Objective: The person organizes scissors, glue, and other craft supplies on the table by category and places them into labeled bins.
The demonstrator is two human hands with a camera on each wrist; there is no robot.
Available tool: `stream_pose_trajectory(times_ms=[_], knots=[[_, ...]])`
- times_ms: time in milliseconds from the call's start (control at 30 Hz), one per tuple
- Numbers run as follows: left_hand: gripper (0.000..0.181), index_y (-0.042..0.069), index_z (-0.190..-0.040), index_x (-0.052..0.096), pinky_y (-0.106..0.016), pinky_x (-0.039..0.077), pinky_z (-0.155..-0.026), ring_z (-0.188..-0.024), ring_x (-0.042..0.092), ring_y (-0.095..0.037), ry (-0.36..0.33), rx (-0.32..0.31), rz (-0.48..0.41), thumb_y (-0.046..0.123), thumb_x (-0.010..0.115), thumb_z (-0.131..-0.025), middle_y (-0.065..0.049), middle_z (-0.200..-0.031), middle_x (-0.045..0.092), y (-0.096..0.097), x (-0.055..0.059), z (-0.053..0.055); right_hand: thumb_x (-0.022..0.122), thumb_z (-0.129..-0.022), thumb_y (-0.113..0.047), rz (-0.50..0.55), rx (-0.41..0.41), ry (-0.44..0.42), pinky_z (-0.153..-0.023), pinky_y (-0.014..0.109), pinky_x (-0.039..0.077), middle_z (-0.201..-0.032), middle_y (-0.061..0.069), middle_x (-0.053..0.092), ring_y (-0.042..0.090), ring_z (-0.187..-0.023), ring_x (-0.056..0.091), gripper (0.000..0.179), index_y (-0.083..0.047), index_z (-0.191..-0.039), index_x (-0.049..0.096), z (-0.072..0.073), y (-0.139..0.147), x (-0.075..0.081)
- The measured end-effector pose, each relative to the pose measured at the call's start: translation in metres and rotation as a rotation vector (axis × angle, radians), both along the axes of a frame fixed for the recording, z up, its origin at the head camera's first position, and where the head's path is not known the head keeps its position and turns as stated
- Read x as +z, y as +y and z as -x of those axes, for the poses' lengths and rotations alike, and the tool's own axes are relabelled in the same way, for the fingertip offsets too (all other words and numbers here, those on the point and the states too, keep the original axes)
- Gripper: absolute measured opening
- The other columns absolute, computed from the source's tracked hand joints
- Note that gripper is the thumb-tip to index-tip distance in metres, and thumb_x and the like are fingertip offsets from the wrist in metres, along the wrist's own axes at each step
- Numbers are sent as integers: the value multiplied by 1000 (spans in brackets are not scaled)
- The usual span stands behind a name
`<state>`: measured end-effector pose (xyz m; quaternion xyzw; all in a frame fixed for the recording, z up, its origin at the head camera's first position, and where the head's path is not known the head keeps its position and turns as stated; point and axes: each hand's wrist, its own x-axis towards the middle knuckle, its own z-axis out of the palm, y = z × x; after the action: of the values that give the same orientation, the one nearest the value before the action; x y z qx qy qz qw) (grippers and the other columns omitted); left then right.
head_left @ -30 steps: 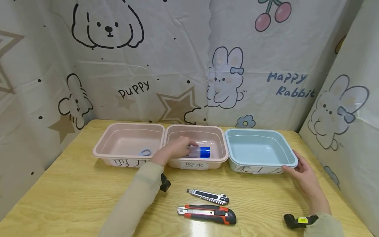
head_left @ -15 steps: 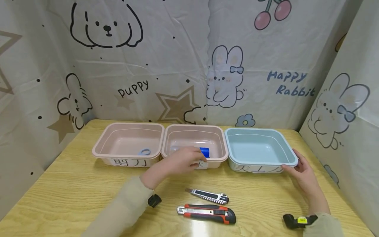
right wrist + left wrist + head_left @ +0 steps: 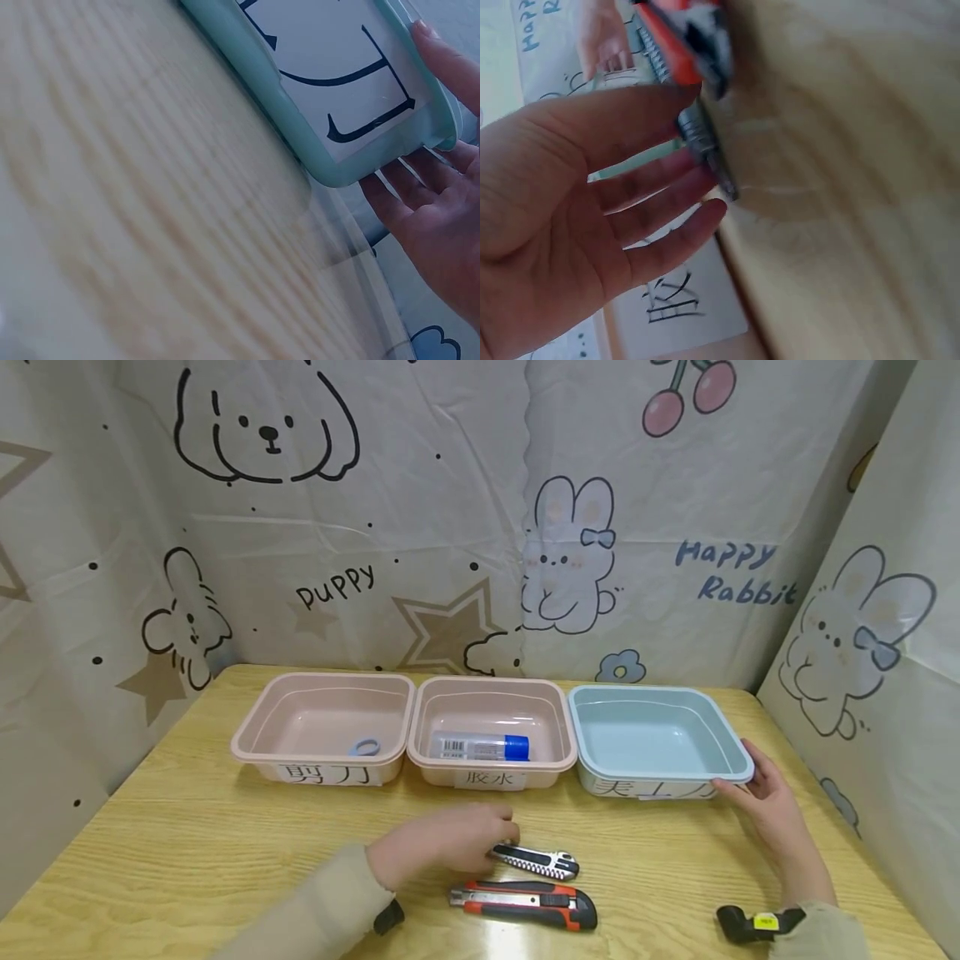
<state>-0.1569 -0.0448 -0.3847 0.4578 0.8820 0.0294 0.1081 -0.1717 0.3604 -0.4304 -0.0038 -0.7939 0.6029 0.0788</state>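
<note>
My left hand is over the table at the blade end of a silver-and-black utility knife. In the left wrist view, the thumb and loosely bent fingers lie on either side of this knife, which still rests on the table. A larger red-and-black utility knife lies just nearer to me. My right hand holds the front right corner of a light blue plastic bin. Its thumb is on the rim and its fingers are against the side wall, as the right wrist view shows.
Left of the blue bin stand two pink bins. The middle bin holds a clear glue bottle with a blue cap; the left bin holds something with a pale blue ring handle. Paper labels are on their fronts. A printed curtain hangs behind.
My left hand has come out of the middle pink bin and down toward me to the silver utility knife, leaving the glue bottle in the bin. My right hand stays at the blue bin.
</note>
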Motion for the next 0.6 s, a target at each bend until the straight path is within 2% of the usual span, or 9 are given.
stream_pose_trajectory(times_ms=[133, 233, 367, 433, 600], knots=[[24, 17, -91, 62, -15, 45, -67, -71, 47, -3, 53, -7, 5, 10, 71, -71, 8, -81, 48, 6, -5, -3, 62, -86, -12, 13, -3, 6, -92, 1, 30, -152, -1, 14, 3, -130, 24, 80, -20, -147, 11, 0, 1, -2], [22, 17, -87, 61, -15, 45, -66, -70, 48, -4, 74, 9, -2, 4, 69, -71, 8, -79, 49, 9, -7, -4, 62, -85, -9, 52, 6, 19, -89, 1, 32, -151, -2, 18, 0, -125, 30, 80, -19, -147, 13, 0, 1, -3], [23, 16, -87, 61, -17, 47, -68, -71, 50, -5, 91, 30, -31, -1, 66, -72, 7, -80, 52, 8, -11, -4, 63, -85, -8, 69, 18, 29, -85, 1, 34, -149, -3, 22, -4, -118, 35, 79, -18, -147, 14, 1, 1, -4], [24, 14, -89, 61, -17, 48, -70, -74, 52, -5, 103, 29, -59, -2, 64, -73, 6, -82, 53, 8, -12, -3, 63, -85, -9, 47, 11, 27, -85, 1, 33, -149, -3, 22, -4, -119, 34, 79, -18, -147, 14, 1, 1, -5], [19, 12, -94, 62, -16, 48, -74, -79, 55, -7, 155, 20, -149, 3, 65, -77, 4, -88, 57, 18, -5, 1, 62, -85, -11, 25, -8, 13, -88, 1, 32, -151, -3, 18, 1, -127, 28, 79, -20, -147, 14, 1, 1, -3]])
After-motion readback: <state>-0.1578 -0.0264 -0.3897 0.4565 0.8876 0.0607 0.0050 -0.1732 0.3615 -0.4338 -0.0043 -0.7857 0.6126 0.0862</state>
